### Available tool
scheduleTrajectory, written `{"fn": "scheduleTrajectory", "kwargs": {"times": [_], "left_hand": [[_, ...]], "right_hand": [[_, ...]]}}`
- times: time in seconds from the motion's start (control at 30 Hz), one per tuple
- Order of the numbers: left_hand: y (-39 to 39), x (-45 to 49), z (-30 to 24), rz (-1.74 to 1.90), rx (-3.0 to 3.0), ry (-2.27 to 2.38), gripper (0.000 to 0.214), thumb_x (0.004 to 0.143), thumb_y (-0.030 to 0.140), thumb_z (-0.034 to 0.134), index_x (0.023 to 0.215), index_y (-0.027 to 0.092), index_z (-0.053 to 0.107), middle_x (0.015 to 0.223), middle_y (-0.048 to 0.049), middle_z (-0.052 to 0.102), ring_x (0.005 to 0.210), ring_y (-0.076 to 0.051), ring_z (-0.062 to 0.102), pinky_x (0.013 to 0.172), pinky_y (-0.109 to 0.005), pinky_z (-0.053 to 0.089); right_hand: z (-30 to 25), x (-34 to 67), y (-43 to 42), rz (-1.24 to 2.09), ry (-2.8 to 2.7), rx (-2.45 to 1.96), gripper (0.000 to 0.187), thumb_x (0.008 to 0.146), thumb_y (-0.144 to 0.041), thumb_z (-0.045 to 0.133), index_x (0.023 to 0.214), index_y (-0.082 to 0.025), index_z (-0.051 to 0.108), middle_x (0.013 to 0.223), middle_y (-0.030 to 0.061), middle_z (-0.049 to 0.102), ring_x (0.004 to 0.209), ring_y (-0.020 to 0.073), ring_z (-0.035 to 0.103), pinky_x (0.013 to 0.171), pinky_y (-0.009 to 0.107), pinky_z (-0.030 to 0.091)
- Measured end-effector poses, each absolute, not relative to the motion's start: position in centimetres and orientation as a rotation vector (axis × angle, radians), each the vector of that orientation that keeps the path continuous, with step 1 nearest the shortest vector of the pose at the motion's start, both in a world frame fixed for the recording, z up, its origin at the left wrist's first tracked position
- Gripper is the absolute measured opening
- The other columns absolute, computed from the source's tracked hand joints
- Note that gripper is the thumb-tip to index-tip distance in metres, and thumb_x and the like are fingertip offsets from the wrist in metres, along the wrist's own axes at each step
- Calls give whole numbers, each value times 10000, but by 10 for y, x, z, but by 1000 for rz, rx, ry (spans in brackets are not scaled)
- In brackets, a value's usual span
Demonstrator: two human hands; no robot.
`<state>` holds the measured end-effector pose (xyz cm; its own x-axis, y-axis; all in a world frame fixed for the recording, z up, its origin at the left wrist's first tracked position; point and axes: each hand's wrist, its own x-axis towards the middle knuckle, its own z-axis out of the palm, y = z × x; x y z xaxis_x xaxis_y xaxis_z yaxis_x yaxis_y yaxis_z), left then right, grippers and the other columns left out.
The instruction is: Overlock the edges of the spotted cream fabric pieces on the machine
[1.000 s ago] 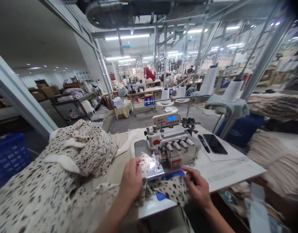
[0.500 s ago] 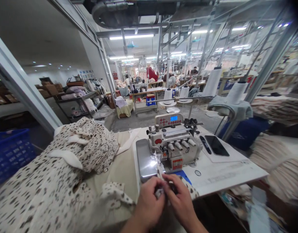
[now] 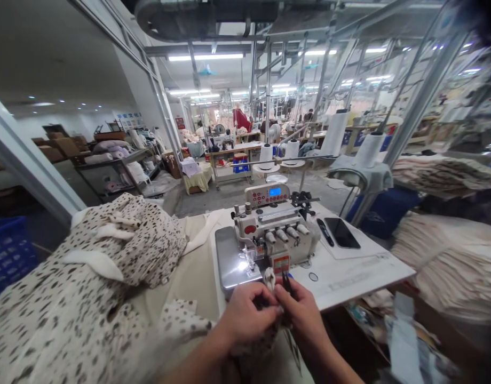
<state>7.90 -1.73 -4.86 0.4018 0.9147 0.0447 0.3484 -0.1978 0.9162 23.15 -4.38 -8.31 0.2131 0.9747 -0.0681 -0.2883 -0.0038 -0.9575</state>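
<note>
Both my hands meet in front of the overlock sewing machine (image 3: 275, 234), close to the table's front edge. My left hand (image 3: 251, 312) is closed, its fingers pinching spotted white fabric (image 3: 269, 278), a small folded end of which sticks up between the hands. My right hand (image 3: 303, 312) is wrapped around dark thread snips (image 3: 286, 280); their pointed end shows above the fingers and a dark slim part hangs below. More of the fabric drops beneath my hands, blurred. To the left lies a large heap of the same spotted cloth (image 3: 157, 240).
A black phone (image 3: 342, 233) and a marker pen (image 3: 325, 232) lie on the white table (image 3: 349, 282), right of the machine. Thread cones (image 3: 334, 136) stand behind. A blue basket (image 3: 11, 256) is at far left, stacked fabric (image 3: 445, 261) at right, and a scrap box (image 3: 437, 320) below.
My hands have drawn back slightly from the needle area, and the fabric end has come away from the machine. Dark snips now show in my right hand. The view has shifted right.
</note>
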Motion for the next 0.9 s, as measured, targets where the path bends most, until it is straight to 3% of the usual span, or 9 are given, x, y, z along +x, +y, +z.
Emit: {"fn": "scheduleTrajectory", "kwargs": {"times": [0.17,0.27,0.43,0.7,0.8,0.9], "left_hand": [[-12,65,-33,734,1678,905,98,675,184,681,728,156,603,661,29,572,605,-88,464,564,-200,362],[-7,57,-20,774,1534,901,154,703,170,619,826,185,527,666,69,488,550,-60,398,508,-172,311],[17,30,7,772,1446,937,324,757,211,669,1046,199,524,826,42,562,527,-37,424,458,-149,273],[76,-15,53,247,1734,948,479,756,397,784,1128,162,593,590,65,556,450,-56,411,442,-163,286],[97,-27,73,200,1854,970,501,726,442,803,1091,153,618,563,70,544,473,-65,433,470,-172,320],[116,-39,91,148,1964,1017,526,702,455,813,1089,148,634,550,79,528,490,-73,445,494,-181,332]], "right_hand": [[-71,230,-49,1207,-957,-1118,325,721,-452,810,800,-142,749,752,36,703,705,195,615,635,270,483],[-71,231,-51,1316,-813,-1065,260,758,-406,760,835,-159,729,716,9,678,630,155,574,570,242,450],[-74,237,-58,1409,-614,-1040,248,735,-413,738,783,-176,684,556,-34,576,458,104,457,433,208,341],[-80,259,-85,1448,-613,-1104,398,674,-522,817,796,-164,693,541,-29,566,468,118,494,479,237,411],[-103,266,-107,1455,-554,-1164,417,644,-546,841,772,-175,700,520,-31,548,467,130,511,502,255,445],[-144,273,-135,1438,-453,-1257,440,574,-565,875,766,-195,733,601,4,634,509,151,564,536,270,487]]}}
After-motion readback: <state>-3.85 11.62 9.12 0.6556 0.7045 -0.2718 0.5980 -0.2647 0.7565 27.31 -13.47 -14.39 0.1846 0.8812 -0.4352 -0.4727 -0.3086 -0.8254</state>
